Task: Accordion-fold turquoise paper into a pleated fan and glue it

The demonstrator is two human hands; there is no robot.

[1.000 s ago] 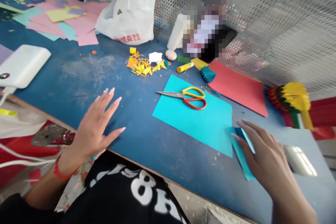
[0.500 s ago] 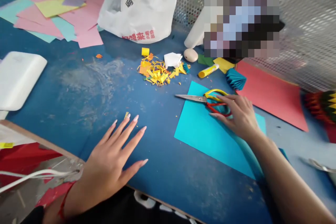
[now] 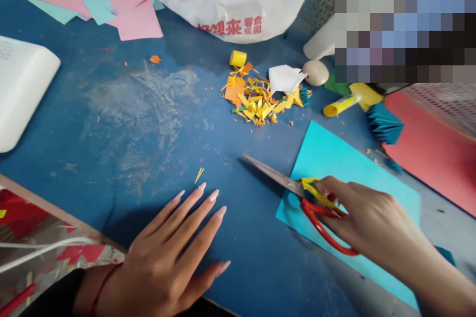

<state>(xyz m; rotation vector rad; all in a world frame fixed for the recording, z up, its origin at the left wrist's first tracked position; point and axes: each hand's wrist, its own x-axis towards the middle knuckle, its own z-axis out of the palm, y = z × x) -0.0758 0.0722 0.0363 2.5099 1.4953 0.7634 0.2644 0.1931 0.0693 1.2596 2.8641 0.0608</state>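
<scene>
My right hand grips the scissors by their yellow and red handles. The blades look closed together, pointing left and raised above the blue table. Under the hand lies a sheet of turquoise paper. My left hand is spread with fingers apart near the table's front edge, holding nothing. Just beyond its fingertips rest thin yellow paper strips.
Yellow and orange paper scraps form a pile by a crumpled white tissue. A glue stick, folded teal paper and red paper lie to the right. Behind stands a white plastic bag; a white box sits left.
My right hand has taken hold of the scissors and lifted them off the turquoise paper, toward me. My left hand stays spread, its fingertips now clear of the yellow strips. The view has shifted.
</scene>
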